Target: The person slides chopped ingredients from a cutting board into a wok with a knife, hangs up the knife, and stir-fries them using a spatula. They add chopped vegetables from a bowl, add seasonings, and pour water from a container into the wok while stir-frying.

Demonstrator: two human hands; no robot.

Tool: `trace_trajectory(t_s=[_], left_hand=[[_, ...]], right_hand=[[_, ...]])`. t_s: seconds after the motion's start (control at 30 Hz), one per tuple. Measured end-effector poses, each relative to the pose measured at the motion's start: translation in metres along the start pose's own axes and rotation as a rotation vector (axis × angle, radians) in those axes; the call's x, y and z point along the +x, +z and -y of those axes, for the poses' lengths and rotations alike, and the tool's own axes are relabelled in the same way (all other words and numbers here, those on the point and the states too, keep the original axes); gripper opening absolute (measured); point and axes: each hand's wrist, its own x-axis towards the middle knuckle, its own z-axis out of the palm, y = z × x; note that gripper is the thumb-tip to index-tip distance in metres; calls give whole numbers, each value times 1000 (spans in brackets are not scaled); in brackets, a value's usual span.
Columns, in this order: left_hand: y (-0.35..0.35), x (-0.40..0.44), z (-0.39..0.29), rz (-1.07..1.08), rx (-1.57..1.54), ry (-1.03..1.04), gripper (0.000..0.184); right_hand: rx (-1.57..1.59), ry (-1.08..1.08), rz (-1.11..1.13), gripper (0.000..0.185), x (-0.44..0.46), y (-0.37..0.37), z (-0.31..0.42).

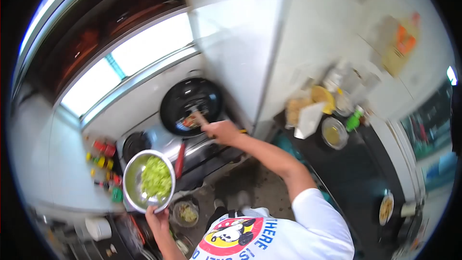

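Observation:
My left hand (157,217) grips the lower rim of a metal bowl (132,188), which is tilted and holds chopped pale green vegetables (156,177). Stretched forward, my right hand (221,132) is closed around the wooden handle of a spatula (199,116). The spatula's far end is inside a black wok (169,103), next to a small heap of reddish and brown food (188,123). A red handle (180,161) sticks out from the wok toward me, untouched by either hand. The bowl hangs beside the stove, left of that handle.
The wok sits on a metal stove (159,135) with a second black burner (136,145) to its left. Several bottles (102,161) stand at the far left. On the right, a dark counter (356,173) carries a container of yellowish liquid (334,133) and a plate of food (386,208).

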Motion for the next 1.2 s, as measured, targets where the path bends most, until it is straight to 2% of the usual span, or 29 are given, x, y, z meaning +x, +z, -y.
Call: trace_trajectory(t_s=[0.07, 0.1, 0.17, 0.27, 0.4, 0.47, 0.63, 0.73, 0.87, 0.93, 0.97, 1.07, 1.2], left_hand=[[-16, 9, -1, -41, 11, 59, 38], [-18, 10, -2, -57, 6, 79, 37], [-23, 13, -5, -70, 24, 117, 34], [-27, 22, -6, -50, 35, 168, 30], [-31, 33, -20, -67, 40, 198, 39], [-38, 40, -31, -57, 60, 173, 43], [-54, 65, -38, 7, 56, 124, 47], [-53, 69, -40, 18, 55, 114, 49], [-54, 62, -42, 6, 56, 81, 50], [-53, 56, -38, -6, 41, 119, 52], [-52, 53, -35, -10, 31, 142, 53], [-47, 43, -27, -64, 25, 156, 55], [-56, 47, -11, -84, 1, 130, 57]], right_hand=[[-288, -183, 145, 28, 10, -5, 3], [-370, -314, 162, 18, 12, -7, 3], [-412, -373, 235, 18, 9, -16, 7], [-418, -321, 259, 23, -7, -30, 7], [-213, -234, 259, 33, -7, -56, 36], [-245, -210, 317, 34, -6, -65, 54], [-295, -220, 340, 35, 5, -45, 65], [-293, -223, 212, 36, 22, -17, 44], [-91, -10, -70, 25, 58, -21, 52], [113, 52, -257, 20, 76, -24, 40], [176, 172, -247, 19, 81, -29, 27], [734, 717, -301, 18, 99, -38, -1], [978, 977, -406, 18, 97, -14, -26]])
